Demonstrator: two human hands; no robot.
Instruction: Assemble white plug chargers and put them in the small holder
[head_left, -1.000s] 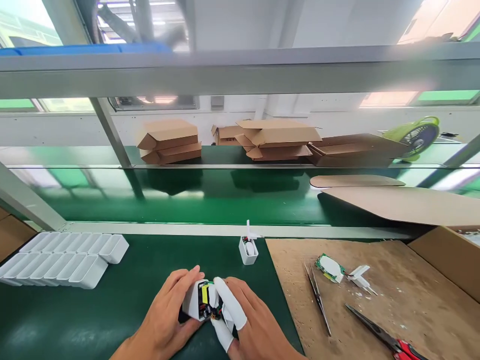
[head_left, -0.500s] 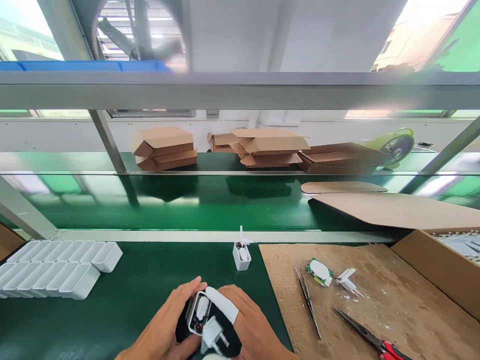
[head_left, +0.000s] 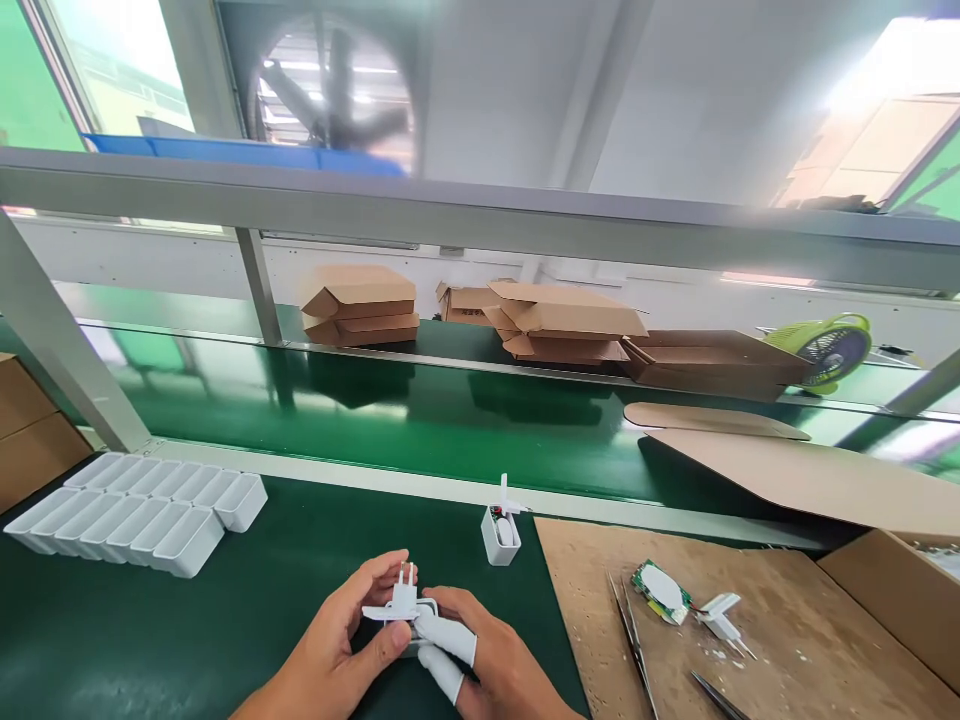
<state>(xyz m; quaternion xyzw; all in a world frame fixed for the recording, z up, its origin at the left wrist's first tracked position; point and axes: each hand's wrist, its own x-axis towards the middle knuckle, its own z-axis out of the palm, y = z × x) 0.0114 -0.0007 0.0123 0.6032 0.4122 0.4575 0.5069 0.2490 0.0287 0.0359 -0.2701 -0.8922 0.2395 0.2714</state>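
Note:
Near the front of the green table, my left hand (head_left: 334, 640) grips a small white charger case (head_left: 429, 604), its thumb against a white two-pin plug piece (head_left: 405, 600) with prongs pointing up. The plug piece lies over the case's opening and hides what is inside. My right hand (head_left: 502, 650), with white finger cots (head_left: 446, 637) on its thumb and a finger, closes on the case's right side. Just beyond stands a similar white case (head_left: 501, 545), upright, with parts in it and a plug piece sticking out of its top.
Rows of white cases (head_left: 180, 545) sit at left. On a brown board (head_left: 600, 620) at right lie tweezers (head_left: 634, 645), a green circuit board (head_left: 661, 592) wired to a plug piece (head_left: 724, 622), and dark plier tips (head_left: 716, 692). Cardboard boxes (head_left: 570, 310) and a green fan (head_left: 829, 352) stand behind.
The plug piece has moved from hanging in front of the case to lying over its opening, prongs turned up. Right-hand fingers have come in to the case. The view has tilted.

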